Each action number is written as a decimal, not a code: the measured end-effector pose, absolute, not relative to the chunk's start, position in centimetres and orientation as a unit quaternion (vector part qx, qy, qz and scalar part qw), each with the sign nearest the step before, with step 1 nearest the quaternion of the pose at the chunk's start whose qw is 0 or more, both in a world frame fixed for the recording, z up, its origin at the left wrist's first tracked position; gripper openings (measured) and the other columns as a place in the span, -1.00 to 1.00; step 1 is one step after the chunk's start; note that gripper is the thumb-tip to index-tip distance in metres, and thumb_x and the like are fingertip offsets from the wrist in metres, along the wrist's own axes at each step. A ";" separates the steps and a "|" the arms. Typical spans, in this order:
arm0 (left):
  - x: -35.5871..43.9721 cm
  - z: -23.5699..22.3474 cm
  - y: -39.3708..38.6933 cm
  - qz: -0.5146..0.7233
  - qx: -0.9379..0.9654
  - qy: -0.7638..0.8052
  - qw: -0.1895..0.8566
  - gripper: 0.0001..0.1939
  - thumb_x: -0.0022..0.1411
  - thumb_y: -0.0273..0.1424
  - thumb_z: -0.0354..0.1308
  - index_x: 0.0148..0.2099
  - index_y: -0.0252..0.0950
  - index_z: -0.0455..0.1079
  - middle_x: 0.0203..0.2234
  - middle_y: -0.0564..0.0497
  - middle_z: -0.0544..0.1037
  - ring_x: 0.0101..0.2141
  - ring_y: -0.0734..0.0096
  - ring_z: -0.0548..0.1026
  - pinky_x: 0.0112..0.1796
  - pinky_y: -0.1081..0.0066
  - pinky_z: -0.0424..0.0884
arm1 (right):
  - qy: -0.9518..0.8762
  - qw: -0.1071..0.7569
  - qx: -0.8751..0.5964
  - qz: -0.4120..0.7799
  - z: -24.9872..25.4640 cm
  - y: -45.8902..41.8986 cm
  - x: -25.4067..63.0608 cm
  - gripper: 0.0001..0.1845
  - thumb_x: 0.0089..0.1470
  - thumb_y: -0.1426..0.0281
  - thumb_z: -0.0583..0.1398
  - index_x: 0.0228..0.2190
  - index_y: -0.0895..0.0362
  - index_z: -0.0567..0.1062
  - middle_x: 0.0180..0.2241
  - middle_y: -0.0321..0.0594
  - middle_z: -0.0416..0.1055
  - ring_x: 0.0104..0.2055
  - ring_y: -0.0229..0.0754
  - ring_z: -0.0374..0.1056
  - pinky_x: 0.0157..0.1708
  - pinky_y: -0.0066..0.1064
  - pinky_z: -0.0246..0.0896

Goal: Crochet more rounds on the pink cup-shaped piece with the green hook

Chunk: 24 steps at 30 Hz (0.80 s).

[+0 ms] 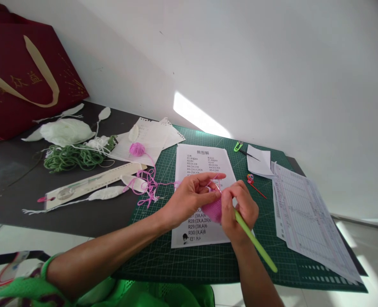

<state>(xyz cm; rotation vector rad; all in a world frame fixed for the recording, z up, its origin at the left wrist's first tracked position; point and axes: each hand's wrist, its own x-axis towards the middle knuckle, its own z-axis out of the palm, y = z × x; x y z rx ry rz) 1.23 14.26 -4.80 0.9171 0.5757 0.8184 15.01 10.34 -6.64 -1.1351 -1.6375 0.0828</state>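
My left hand [193, 194] pinches a pink crochet piece [212, 209], its index finger stretched out with pink yarn looped near it. In my right hand [241, 209] is a crochet hook with a lime-green handle [255, 242]; its metal tip meets the top edge of the pink work. Both hands are held close together over a printed pattern sheet [204, 152]. From the left hand, pink yarn runs to a loose tangle [148, 185] on the left and on to a small pink ball [137, 149].
A green cutting mat [163, 264] lies under the sheet. At left are white yarn [65, 131], green yarn [76, 158], a ruler [93, 184] and a red bag [25, 72]. To the right lie a green clip [238, 146], stitch markers [250, 178] and paper sheets [307, 213].
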 end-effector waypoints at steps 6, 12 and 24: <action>1.4 -4.4 13.8 0.397 0.437 0.277 0.758 -0.53 0.10 -0.38 0.33 0.08 -0.31 0.45 -0.44 0.08 0.45 -0.48 0.55 0.33 -0.44 0.47 0.25 | -0.663 0.519 -0.532 -0.089 -6.9 10.1 14.0 -0.80 0.20 0.56 0.05 -0.43 0.08 0.29 -0.52 -0.32 0.21 -0.42 -0.24 0.14 -0.38 -0.36 0.10; 1.5 -4.6 13.8 0.401 0.485 0.307 0.714 -0.47 0.15 -0.33 0.29 0.17 -0.34 0.39 -0.46 0.08 0.41 -0.51 0.56 0.24 -0.50 0.49 0.17 | -0.637 0.550 -0.531 -0.096 -7.4 10.1 14.0 -0.82 0.22 0.55 0.03 -0.41 0.11 0.31 -0.48 -0.32 0.26 -0.40 -0.27 0.20 -0.37 -0.40 0.16; 1.5 -4.7 13.7 0.419 0.457 0.259 0.741 -0.50 0.16 -0.39 0.29 0.16 -0.34 0.38 -0.43 0.08 0.44 -0.50 0.59 0.29 -0.47 0.49 0.21 | -0.626 0.564 -0.537 -0.033 -7.3 10.0 14.0 -0.80 0.23 0.51 0.04 -0.44 0.11 0.32 -0.49 -0.33 0.25 -0.41 -0.29 0.21 -0.39 -0.42 0.17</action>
